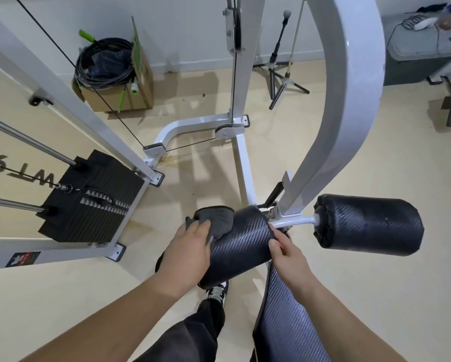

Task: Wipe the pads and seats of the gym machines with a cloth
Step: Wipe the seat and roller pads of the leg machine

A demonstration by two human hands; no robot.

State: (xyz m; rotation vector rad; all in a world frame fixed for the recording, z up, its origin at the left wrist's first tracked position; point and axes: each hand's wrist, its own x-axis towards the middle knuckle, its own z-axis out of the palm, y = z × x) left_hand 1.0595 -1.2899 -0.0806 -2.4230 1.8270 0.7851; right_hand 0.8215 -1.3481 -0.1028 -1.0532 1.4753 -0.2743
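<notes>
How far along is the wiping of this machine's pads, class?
Done: nothing shows as finished. In hand: the left hand presses the grey cloth on the near roller pad while the right hand steadies its end. Left: the far roller pad and long seat pad, both untouched.
</notes>
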